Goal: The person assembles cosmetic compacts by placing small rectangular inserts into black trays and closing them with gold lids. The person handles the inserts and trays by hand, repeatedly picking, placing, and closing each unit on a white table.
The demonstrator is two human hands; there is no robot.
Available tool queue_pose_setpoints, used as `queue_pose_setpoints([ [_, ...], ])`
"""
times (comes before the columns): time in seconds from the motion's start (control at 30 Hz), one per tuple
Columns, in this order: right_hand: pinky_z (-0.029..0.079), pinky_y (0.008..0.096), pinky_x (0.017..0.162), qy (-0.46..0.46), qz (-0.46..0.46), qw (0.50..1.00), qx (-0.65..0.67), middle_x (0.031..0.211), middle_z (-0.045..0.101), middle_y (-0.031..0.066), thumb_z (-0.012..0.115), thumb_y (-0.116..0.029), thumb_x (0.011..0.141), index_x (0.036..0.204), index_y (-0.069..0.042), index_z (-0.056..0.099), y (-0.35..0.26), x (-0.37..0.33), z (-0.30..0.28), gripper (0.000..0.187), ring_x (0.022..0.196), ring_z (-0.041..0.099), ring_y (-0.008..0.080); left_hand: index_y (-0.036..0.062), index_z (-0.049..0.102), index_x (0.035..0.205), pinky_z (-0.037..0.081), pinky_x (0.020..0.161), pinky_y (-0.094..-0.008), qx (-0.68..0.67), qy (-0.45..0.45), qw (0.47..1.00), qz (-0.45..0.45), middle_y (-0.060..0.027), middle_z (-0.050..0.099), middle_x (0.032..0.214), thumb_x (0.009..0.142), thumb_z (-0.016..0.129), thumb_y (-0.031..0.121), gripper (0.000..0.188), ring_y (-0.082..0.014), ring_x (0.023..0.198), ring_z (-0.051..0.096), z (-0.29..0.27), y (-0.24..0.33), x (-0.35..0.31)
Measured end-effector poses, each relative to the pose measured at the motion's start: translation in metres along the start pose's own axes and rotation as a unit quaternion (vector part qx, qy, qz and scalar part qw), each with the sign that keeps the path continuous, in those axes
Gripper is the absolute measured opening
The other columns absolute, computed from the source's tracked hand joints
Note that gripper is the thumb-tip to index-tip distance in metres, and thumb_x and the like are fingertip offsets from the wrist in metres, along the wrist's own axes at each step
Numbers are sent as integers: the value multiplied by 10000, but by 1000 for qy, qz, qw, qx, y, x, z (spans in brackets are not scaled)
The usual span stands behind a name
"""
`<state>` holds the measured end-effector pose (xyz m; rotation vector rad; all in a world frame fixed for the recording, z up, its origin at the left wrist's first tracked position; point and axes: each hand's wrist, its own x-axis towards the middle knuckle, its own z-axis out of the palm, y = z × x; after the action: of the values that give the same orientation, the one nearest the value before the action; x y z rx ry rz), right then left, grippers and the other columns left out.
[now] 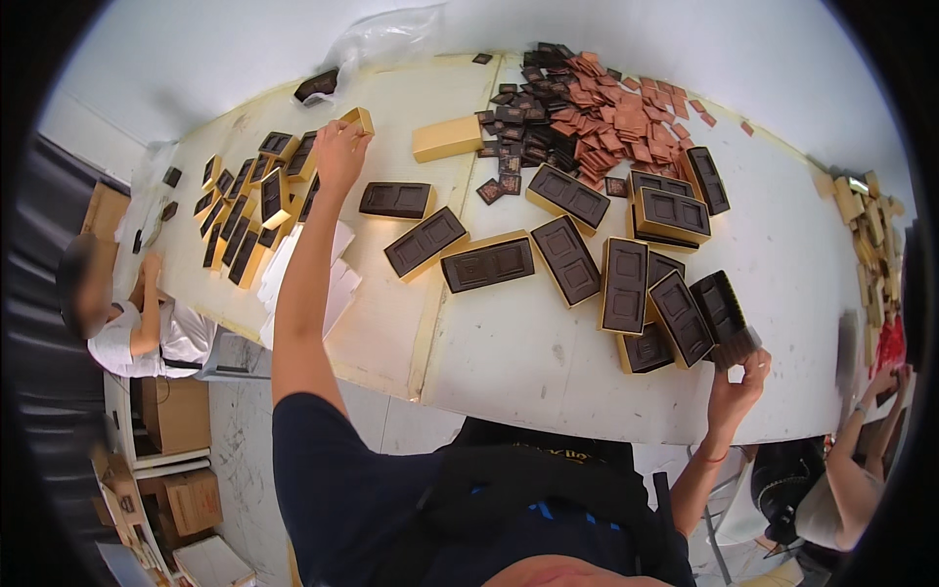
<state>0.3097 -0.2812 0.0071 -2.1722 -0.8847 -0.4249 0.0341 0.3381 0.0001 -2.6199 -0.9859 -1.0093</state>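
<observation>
My left hand [340,155] stretches to the far left part of the table, its fingers closed on a small gold box [360,118]. At the near right edge of the table, my right hand [740,386] grips the lower end of a dark ribbed plastic tray [720,305]; that end is smeared by motion. The tray leans beside gold boxes fitted with dark trays, such as a tilted one [682,318] and an upright-lying one [624,286]. More of these boxes [487,261] spread across the middle. A plain gold box [447,139] lies face down further back.
Copper-coloured squares [626,117] and dark squares [523,127] are heaped at the back. A cluster of filled gold boxes [240,220] stands left, beside white folded card [333,289]. Clear plastic wrap [386,39] lies at the back. Other people sit left [147,328] and right [846,489].
</observation>
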Motion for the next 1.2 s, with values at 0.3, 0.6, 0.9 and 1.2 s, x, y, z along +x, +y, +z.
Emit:
queue_pose_setpoints([
  [0.3,408,321,992,-27,112,909,400,1127,588,110,534,36,957,1049,25,546,-49,-24,-27,94,1074,546,182,76,633,814,402,1063,-527,-311,-36,913,260,-88,607,971,719,821,205,247,-264,989,565,-148,276,-172],
  [0.6,379,240,820,-254,190,834,453,992,502,14,417,-48,1040,1100,-10,521,-87,-49,-11,126,888,429,86,90,549,1300,283,1164,-566,-336,-200,909,142,-114,595,1262,589,927,483,896,-310,1245,539,-144,275,-201],
  [0.9,429,315,602,-346,83,898,259,741,540,120,498,-94,1020,1030,-4,533,-115,-21,37,98,632,522,189,79,491,1408,440,1057,-434,-456,-227,860,31,-143,576,1321,702,850,73,792,-372,1219,540,-131,281,-242],
  [1.2,460,441,809,-182,-73,961,197,1073,600,185,525,-125,1001,1013,-10,568,-135,-65,75,123,944,572,369,92,450,1454,376,1117,-528,-430,-245,860,122,-127,543,1340,732,828,145,817,-359,1226,521,-133,304,-242],
])
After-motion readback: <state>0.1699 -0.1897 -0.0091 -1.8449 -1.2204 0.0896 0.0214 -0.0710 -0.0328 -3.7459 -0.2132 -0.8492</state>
